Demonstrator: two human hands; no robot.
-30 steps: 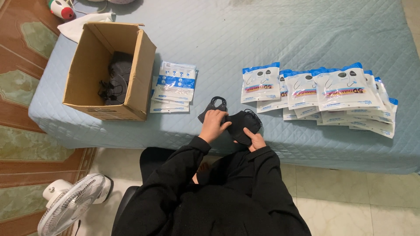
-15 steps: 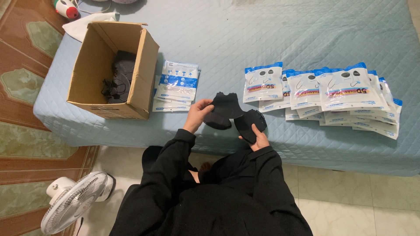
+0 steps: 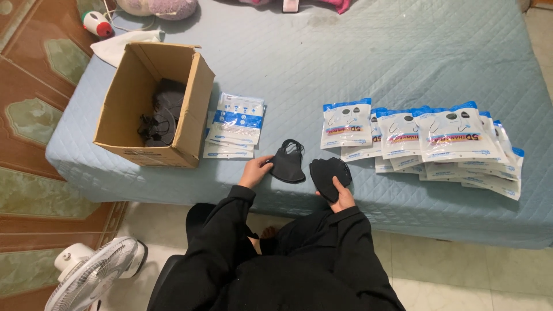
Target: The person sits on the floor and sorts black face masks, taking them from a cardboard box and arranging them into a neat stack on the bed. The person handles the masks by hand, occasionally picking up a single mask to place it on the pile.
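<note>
Fingers, left hand: closed in a pinch on the left edge of a black folded fabric face mask, which lies on the pale blue quilted bed cover at its near edge.
Fingers, right hand: wrapped from below around a second black fabric face mask, held just above the cover's near edge.
Far left: an open brown cardboard box holds more dark masks; flat white-and-blue plastic pouches lie stacked just beside it.
Far right: a fanned row of filled white-and-blue pouches, well apart from the hands.
Step in hand (judgement): loose masks are being separated and sorted, one per hand, between the box side and the pouch side.
Next move (judgement): calls for a firm pinch and a flat fold before either mask meets a pouch mouth.
Orientation, left mask: ear loops point away from the person; long axis runs near to far, slightly tilted.
Orientation, right mask: long axis runs diagonally, upper left to lower right; loop direction cannot be told.
</note>
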